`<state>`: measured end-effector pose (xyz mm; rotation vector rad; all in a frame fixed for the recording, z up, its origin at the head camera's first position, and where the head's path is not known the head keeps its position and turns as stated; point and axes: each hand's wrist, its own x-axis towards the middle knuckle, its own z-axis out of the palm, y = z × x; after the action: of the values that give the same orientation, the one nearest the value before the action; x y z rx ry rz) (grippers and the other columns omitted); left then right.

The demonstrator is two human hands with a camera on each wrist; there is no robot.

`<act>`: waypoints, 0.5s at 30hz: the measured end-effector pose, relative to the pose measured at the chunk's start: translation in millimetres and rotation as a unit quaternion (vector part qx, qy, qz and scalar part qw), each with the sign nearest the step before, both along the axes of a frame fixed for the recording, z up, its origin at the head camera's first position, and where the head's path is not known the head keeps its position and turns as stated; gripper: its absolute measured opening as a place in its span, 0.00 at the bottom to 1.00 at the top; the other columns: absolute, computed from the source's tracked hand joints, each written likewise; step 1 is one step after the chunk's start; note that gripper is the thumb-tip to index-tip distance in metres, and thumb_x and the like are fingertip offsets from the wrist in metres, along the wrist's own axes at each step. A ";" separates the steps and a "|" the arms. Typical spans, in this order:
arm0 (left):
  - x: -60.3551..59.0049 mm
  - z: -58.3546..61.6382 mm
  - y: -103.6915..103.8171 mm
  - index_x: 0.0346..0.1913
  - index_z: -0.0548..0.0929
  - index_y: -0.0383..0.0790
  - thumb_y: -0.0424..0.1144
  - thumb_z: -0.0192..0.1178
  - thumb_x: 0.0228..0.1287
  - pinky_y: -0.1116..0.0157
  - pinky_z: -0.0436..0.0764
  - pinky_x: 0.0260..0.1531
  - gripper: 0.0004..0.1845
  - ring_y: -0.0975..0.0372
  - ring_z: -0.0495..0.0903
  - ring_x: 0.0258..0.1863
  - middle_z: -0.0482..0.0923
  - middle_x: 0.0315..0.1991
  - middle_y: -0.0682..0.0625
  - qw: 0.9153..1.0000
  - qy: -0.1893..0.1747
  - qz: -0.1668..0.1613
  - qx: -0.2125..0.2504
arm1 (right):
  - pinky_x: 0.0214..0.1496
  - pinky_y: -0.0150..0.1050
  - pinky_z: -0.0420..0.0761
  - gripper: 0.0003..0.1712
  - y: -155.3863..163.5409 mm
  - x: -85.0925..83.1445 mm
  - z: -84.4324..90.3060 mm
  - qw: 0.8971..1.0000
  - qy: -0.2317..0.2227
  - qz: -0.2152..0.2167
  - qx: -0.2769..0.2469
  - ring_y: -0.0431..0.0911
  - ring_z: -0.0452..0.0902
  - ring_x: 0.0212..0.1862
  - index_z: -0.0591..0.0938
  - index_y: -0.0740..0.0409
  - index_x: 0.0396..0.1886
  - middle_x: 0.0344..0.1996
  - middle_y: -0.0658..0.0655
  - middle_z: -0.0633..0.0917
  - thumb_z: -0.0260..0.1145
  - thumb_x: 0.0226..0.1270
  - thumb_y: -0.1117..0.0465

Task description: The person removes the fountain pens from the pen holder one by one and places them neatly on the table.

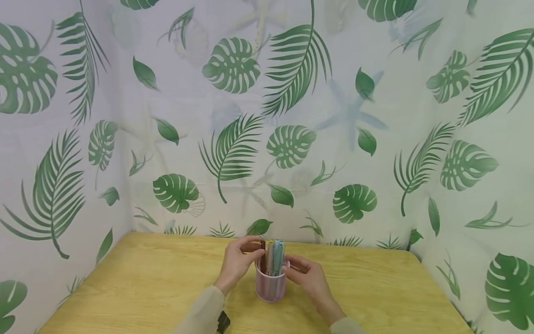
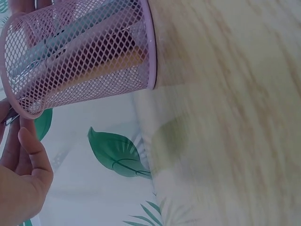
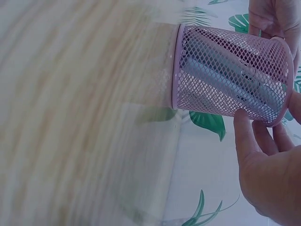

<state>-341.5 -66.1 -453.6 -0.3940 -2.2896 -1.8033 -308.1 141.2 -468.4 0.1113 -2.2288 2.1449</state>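
Observation:
A pink mesh pen cup stands upright on the wooden table with several pens in it. At its left rim, my left hand pinches a dark brown pen between thumb and fingers. The left wrist view shows a metallic clip at those fingertips, just by the cup's rim. My right hand holds the cup at its right side, thumb near the rim and fingers along the mesh in the right wrist view. Through the mesh, light blue, greyish and yellow-orange pens show, leaning inside.
The yellow wood-grain table spreads around the cup. Behind it and on both sides hang white sheets printed with green leaves. A black object shows at the left sleeve.

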 end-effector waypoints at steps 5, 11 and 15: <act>-0.4 0.7 -1.5 0.50 0.85 0.43 0.36 0.69 0.61 0.60 0.85 0.44 0.14 0.56 0.85 0.44 0.87 0.44 0.46 1.000 0.006 -0.008 0.004 | 0.54 0.43 0.83 0.24 -1.2 1.4 -1.5 1.000 0.001 -0.003 0.006 0.58 0.79 0.59 0.80 0.68 0.57 0.57 0.67 0.81 0.72 0.61 0.65; 0.8 7.6 -0.6 0.51 0.85 0.44 0.37 0.68 0.61 0.59 0.83 0.47 0.15 0.56 0.85 0.45 0.87 0.44 0.45 1.000 0.018 -0.008 0.016 | 0.53 0.42 0.84 0.25 -0.7 -0.3 -1.3 1.000 0.005 0.001 0.002 0.56 0.79 0.59 0.80 0.69 0.57 0.58 0.67 0.80 0.72 0.61 0.63; 2.4 12.6 -0.6 0.51 0.85 0.42 0.35 0.69 0.60 0.58 0.84 0.47 0.16 0.54 0.85 0.45 0.87 0.44 0.42 0.999 0.020 -0.002 0.050 | 0.52 0.42 0.84 0.25 -0.6 0.2 -0.4 1.000 0.005 0.004 -0.004 0.57 0.79 0.58 0.79 0.70 0.57 0.58 0.69 0.80 0.71 0.61 0.64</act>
<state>-339.1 -66.7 -441.0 -0.4130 -2.1628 -1.8852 -307.9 140.5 -468.8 0.1302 -2.2184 2.1525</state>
